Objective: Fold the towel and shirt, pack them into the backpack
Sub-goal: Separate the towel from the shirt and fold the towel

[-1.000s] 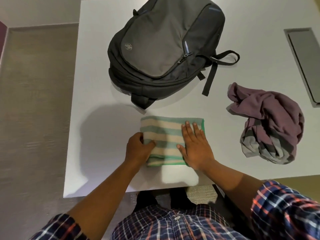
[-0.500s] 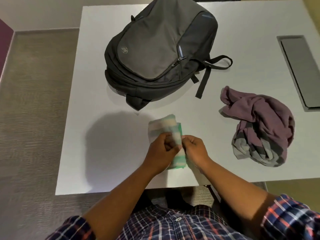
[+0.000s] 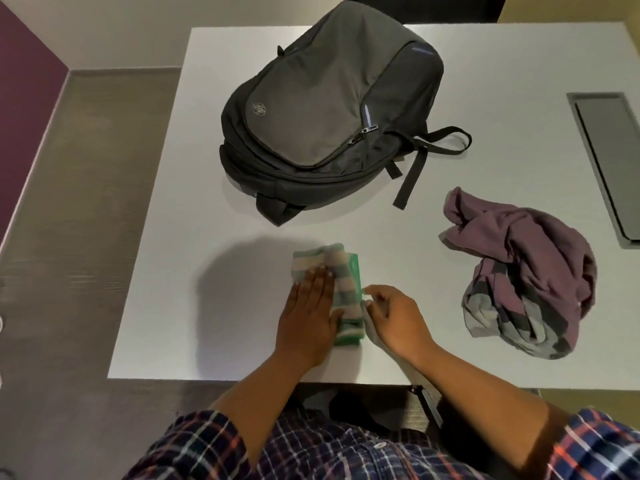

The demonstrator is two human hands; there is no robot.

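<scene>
Zipped backpack (image 3: 322, 109), towel (image 3: 341, 292) outside

Soft striped cloth towel (image 3: 341, 271), matt table (image 3: 180, 271)

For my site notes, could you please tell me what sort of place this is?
Probably an office or meeting room: a plain white table with a recessed cable hatch, carpet-like flooring, and a dark chair back behind it.

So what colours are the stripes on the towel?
Green and cream stripes on the towel, seen in the head view.
</scene>
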